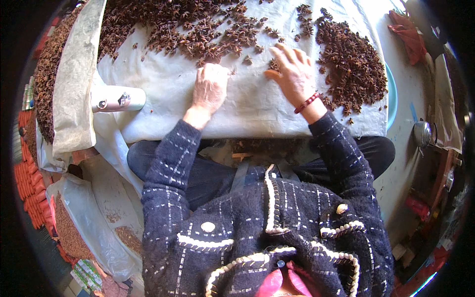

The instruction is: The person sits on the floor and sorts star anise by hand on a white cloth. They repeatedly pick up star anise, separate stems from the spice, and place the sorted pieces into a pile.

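Dried star anise [200, 33] lies spread over a pale plastic sheet [167, 92] on the work surface. My left hand [210, 85] rests at the near edge of this spread with its fingers curled; whether something is between the fingertips cannot be told. To its right, my right hand [295, 74], with a red bead bracelet [307, 103] at the wrist, is over the sheet with its fingers spread, and a star anise [274, 64] lies by its thumb and index finger. Beyond that hand, a denser pile of star anise [352, 67] covers the sheet's right side.
A pale cylindrical container [119, 98] lies at the left beside a hanging cloth flap [76, 81]. A blue basin [392, 96] shows past the right edge. Plastic sacks [100, 226] of brown material stand low at the left. A metal vessel [422, 133] is at the far right.
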A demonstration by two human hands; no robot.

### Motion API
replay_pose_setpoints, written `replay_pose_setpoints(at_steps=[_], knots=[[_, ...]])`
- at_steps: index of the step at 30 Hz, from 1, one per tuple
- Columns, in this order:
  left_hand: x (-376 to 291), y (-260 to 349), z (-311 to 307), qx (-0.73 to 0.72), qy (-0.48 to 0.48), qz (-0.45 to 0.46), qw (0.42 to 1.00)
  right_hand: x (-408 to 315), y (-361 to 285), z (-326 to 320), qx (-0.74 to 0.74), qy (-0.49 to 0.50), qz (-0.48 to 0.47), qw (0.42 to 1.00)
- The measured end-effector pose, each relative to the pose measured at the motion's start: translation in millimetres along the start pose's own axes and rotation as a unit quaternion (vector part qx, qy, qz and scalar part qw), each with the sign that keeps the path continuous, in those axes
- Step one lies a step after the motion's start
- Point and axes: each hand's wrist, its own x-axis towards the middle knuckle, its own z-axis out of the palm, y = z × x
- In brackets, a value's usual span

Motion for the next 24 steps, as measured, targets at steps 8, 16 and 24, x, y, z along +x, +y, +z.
replay_pose_setpoints(at_steps=[8,16,24], knots=[[-9.2,55.7,-22.2,-0.231,0.002,-0.153,0.961,-3.9,-40.3,16.4,0.239,-0.189,-0.001,0.952],[-19.8,54.8,-42.0,-0.434,-0.184,-0.268,0.84,-17.5,-0.2,-13.0,0.595,-0.199,0.295,0.721],[38.7,0.5,-27.3,0.059,0.062,-0.023,0.996,26.4,21.3,12.3,0.128,-0.045,0.006,0.991]])
